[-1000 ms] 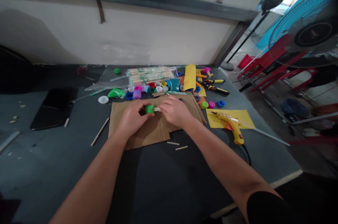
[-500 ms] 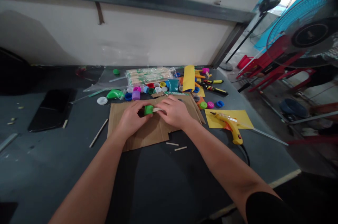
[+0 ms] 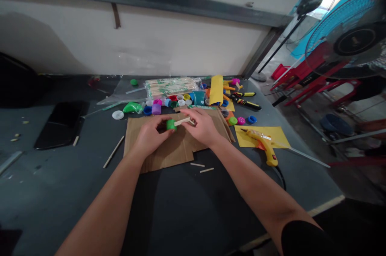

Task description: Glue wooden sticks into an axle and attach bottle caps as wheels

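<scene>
My left hand [image 3: 150, 136] pinches a green bottle cap [image 3: 171, 124] between thumb and fingers, over the brown cardboard [image 3: 169, 154]. To its right, my right hand [image 3: 201, 126] has its fingers closed on short pale wooden sticks [image 3: 182, 121]. The sticks' left end touches the cap; how many there are is hard to tell. A purple cap [image 3: 156, 109] and other coloured caps lie just behind the hands.
A yellow glue gun [image 3: 266, 145] rests on yellow paper [image 3: 280, 135] at the right. Pliers [image 3: 247, 102] and bagged sticks [image 3: 171, 87] lie at the back. A black phone [image 3: 59, 125] is at the left, a loose stick [image 3: 113, 151] nearer.
The sticks now show more of their length, tilted up to the right from the cap. My right hand has shifted slightly right, its fingers lifted a little. My left hand still holds the cap.
</scene>
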Tool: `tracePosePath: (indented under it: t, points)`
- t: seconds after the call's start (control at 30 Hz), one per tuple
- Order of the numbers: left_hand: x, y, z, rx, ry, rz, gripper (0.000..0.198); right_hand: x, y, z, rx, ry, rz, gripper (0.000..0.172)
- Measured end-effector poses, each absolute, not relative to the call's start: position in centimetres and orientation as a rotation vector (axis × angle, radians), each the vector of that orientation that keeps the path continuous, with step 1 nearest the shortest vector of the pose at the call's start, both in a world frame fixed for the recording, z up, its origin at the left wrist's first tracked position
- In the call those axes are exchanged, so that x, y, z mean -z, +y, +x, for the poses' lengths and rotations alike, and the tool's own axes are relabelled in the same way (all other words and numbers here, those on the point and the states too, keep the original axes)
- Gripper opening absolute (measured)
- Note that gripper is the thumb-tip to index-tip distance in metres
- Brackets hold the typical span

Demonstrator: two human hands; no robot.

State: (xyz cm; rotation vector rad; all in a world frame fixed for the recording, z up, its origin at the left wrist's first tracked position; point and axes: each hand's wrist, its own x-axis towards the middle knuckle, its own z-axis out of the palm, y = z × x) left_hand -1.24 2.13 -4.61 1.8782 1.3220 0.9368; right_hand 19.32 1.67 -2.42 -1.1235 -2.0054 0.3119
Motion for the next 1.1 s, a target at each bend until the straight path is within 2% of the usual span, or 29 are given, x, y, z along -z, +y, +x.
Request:
tracePosePath:
  t: [0.33,0.47,0.77,1.1]
  points:
    - [4.8,2.2,-1.1,-0.927,1.282,1.988,0.033,2.6,1.3,18.0,-0.775,-1.665,-1.117,0.029]
    - [4.6,2.1,-1.0,-0.913,1.32,2.077,0.032,2.9,1.2,18.1,-0.742,-1.691,-1.148,0.021]
    - [4.2,2.0,-1.1,-0.962,1.302,2.222,0.028,2.8,1.6,18.9,-0.5,-1.956,-1.221,0.016]
    - [4.0,1.9,-1.1,-0.934,1.284,2.246,0.025,3.1,1.5,18.7,-0.716,-1.806,-1.315,0.015]
